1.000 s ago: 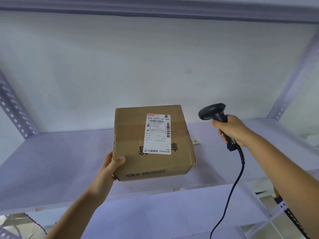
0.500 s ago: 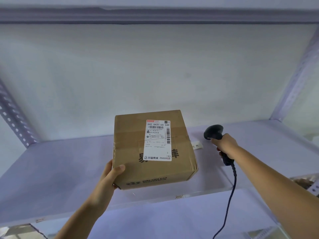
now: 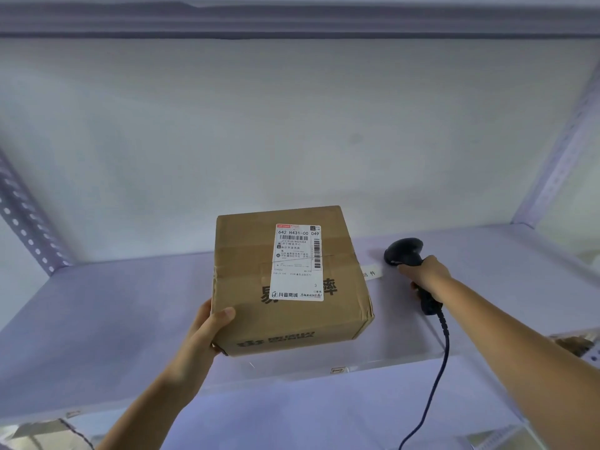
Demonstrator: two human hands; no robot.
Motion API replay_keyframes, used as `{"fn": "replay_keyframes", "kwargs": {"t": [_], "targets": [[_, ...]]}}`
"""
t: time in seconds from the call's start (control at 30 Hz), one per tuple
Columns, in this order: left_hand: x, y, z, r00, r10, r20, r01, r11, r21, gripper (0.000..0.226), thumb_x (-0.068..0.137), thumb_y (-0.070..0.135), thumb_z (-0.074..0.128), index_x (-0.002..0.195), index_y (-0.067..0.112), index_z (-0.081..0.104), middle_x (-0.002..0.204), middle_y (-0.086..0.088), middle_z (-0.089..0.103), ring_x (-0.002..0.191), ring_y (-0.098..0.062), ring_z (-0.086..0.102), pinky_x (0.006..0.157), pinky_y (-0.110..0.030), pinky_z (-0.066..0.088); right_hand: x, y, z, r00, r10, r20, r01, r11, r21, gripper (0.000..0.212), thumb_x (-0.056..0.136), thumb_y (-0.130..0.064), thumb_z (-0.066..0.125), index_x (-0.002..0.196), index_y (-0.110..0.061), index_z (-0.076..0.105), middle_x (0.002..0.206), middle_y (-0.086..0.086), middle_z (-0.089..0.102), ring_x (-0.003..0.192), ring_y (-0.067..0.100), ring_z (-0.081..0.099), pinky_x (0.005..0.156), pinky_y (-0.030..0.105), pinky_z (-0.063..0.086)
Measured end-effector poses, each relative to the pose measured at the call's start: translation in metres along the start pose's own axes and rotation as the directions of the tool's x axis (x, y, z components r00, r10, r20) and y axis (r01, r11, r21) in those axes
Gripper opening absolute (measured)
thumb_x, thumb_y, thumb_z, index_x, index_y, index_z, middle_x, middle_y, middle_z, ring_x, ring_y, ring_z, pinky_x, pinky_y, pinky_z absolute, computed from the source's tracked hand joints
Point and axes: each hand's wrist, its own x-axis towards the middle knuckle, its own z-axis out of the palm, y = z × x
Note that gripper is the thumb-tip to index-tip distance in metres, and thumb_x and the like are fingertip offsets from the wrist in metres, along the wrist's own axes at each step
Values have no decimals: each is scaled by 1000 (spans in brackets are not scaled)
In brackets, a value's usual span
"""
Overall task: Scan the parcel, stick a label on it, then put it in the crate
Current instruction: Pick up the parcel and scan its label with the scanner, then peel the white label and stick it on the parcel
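L hand [image 3: 203, 332] grips box [image 3: 289, 284] by its near-left corner, held just above shelf [image 3: 107, 306], shipping label [image 3: 297, 263] facing up. R hand [image 3: 425, 277] is wrapped round scanner [image 3: 404, 253] low by the shelf, right of box, head not aimed at it. Scan step prob done or ending; new label and crate step left, no crate in view.

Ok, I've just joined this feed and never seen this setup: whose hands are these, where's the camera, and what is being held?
No machine here: a person works bare-handed, and the single picture comes from a camera on their head, looking forward and down. The left hand grips the near left corner of a cardboard parcel, which carries a white shipping label on top. The right hand holds a black corded barcode scanner low over the pale shelf, to the parcel's right; whether it touches the shelf is unclear. A small paper tag lies on the shelf between them. No crate is in view.
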Motion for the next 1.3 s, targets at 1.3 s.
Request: {"fn": "replay_keyframes", "kwargs": {"t": [1.3], "targets": [[9, 8, -12, 993, -112, -36, 112, 994, 10, 71, 63, 56, 61, 124, 19, 59, 119, -15, 67, 104, -35, 61, 82, -47, 49, -23, -27, 62, 782, -589, 206, 610, 651, -451, 21, 98, -10, 40, 84, -12, 56, 98, 14, 64, 93, 30, 61, 78, 35, 46]]}}
